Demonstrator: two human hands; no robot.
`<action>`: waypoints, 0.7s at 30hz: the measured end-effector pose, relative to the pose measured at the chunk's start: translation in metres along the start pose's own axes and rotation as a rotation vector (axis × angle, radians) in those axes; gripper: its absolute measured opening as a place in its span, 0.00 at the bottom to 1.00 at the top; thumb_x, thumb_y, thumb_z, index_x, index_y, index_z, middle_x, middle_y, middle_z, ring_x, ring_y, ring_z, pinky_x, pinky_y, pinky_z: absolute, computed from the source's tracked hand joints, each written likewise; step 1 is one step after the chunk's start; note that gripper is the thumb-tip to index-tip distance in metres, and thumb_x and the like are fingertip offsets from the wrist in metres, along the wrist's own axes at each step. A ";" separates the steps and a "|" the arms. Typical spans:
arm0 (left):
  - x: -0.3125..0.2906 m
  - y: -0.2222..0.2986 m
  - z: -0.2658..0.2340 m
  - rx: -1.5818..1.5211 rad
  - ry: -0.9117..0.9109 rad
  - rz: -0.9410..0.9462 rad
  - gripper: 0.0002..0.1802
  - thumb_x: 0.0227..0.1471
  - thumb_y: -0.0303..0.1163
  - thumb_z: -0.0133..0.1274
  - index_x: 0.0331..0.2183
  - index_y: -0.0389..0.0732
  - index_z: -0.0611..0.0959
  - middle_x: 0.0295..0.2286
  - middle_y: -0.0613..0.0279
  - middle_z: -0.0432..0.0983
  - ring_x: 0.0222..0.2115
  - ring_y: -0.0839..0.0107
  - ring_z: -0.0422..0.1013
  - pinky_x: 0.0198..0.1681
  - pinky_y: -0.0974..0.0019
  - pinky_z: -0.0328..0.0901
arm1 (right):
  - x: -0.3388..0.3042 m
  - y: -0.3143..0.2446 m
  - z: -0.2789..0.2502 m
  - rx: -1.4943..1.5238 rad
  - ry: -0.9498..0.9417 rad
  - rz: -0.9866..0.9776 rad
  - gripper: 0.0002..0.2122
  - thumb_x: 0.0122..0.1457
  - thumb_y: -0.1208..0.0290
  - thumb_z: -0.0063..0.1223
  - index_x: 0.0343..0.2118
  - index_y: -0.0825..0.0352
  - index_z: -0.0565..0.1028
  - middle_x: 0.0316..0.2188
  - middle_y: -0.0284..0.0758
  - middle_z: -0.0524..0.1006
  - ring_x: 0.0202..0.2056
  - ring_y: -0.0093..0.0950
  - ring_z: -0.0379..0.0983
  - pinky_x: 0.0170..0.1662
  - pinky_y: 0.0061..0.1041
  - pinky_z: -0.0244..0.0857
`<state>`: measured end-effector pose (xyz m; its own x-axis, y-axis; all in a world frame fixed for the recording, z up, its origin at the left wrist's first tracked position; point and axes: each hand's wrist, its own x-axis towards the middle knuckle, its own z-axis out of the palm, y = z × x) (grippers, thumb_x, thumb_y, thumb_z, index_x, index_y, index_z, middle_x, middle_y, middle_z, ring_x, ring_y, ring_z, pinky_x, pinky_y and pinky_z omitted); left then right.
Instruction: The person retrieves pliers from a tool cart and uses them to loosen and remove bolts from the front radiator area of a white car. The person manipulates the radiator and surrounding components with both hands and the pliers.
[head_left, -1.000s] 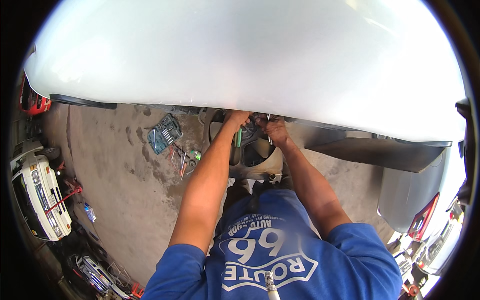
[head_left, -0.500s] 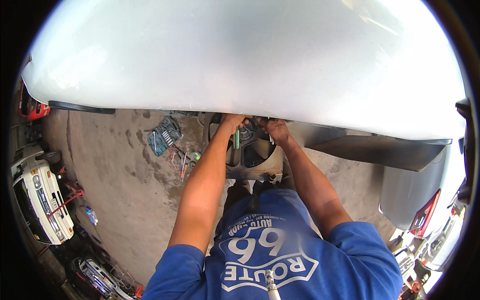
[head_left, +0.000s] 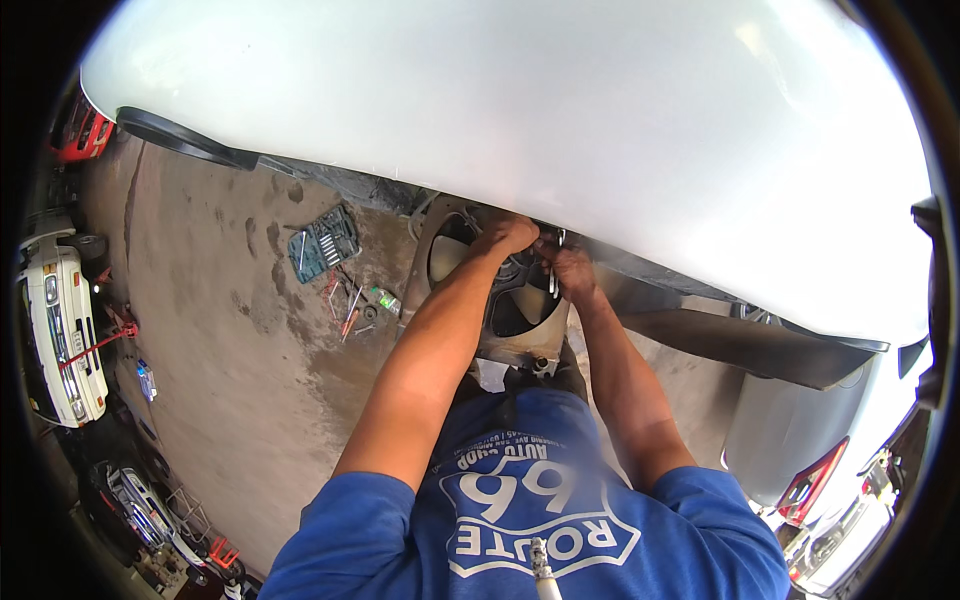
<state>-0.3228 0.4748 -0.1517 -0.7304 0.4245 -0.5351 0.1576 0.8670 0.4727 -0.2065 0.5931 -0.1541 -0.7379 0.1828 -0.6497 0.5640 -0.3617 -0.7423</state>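
Observation:
My left hand (head_left: 515,235) is closed at the fan assembly, just under the edge of a pale car panel (head_left: 480,120); its fingers curl away, and what they hold, if anything, is hidden. Close on its right, my right hand (head_left: 574,272) is closed round a slim silver hand tool (head_left: 555,283), whose exact kind I cannot make out. Both hands are over the upper part of a dusty radiator fan shroud (head_left: 545,345). Dark fan blades (head_left: 512,312) show through its round opening below my hands.
An open socket set case (head_left: 325,245) lies on the concrete floor at left, near screwdrivers (head_left: 350,312) and a green-labelled bottle (head_left: 386,300). A dark curved panel (head_left: 750,342) juts out at right. A cigarette (head_left: 542,570) shows at the lower edge. Vehicle front ends (head_left: 75,330) stand far left.
The view has turned, so the car panel's edge now slopes down to the right. My left hand has shifted right, closer to my right hand. The green handle beneath it is no longer visible.

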 end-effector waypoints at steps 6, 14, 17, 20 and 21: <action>-0.009 0.001 -0.003 0.011 -0.069 -0.116 0.30 0.51 0.41 0.57 0.55 0.43 0.75 0.53 0.47 0.74 0.55 0.52 0.71 0.57 0.55 0.66 | 0.002 0.005 0.005 0.126 0.029 -0.022 0.11 0.56 0.70 0.65 0.40 0.64 0.78 0.26 0.28 0.76 0.24 0.18 0.67 0.26 0.22 0.61; -0.030 0.002 0.010 -0.259 0.156 -0.168 0.15 0.48 0.36 0.59 0.38 0.40 0.86 0.44 0.45 0.79 0.44 0.49 0.76 0.48 0.56 0.72 | 0.010 0.001 -0.015 -0.394 0.043 -0.042 0.08 0.60 0.68 0.58 0.37 0.66 0.79 0.27 0.33 0.79 0.22 0.20 0.71 0.25 0.22 0.65; -0.058 -0.006 0.015 -0.453 0.498 -0.017 0.16 0.48 0.32 0.59 0.42 0.40 0.81 0.36 0.45 0.81 0.39 0.47 0.78 0.41 0.53 0.73 | 0.013 -0.028 -0.007 -1.139 0.098 -0.346 0.15 0.60 0.63 0.55 0.44 0.68 0.77 0.35 0.46 0.81 0.36 0.42 0.79 0.39 0.37 0.72; -0.096 -0.033 0.026 -0.622 0.758 0.082 0.17 0.49 0.27 0.59 0.43 0.40 0.78 0.31 0.47 0.80 0.34 0.51 0.78 0.37 0.55 0.72 | 0.006 -0.059 0.021 -1.400 0.098 -0.395 0.17 0.57 0.65 0.57 0.50 0.63 0.75 0.44 0.49 0.79 0.49 0.50 0.75 0.49 0.44 0.69; -0.112 -0.048 0.031 -0.667 0.833 0.108 0.17 0.49 0.26 0.58 0.44 0.40 0.77 0.29 0.48 0.80 0.33 0.53 0.78 0.36 0.56 0.72 | 0.003 -0.066 0.034 -1.427 0.060 -0.480 0.18 0.56 0.67 0.58 0.50 0.62 0.74 0.44 0.49 0.79 0.49 0.49 0.75 0.49 0.44 0.69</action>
<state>-0.2283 0.3941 -0.1361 -0.9974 -0.0397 0.0593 0.0378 0.4110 0.9108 -0.2584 0.5863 -0.1014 -0.9559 0.0711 -0.2849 0.1832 0.9027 -0.3894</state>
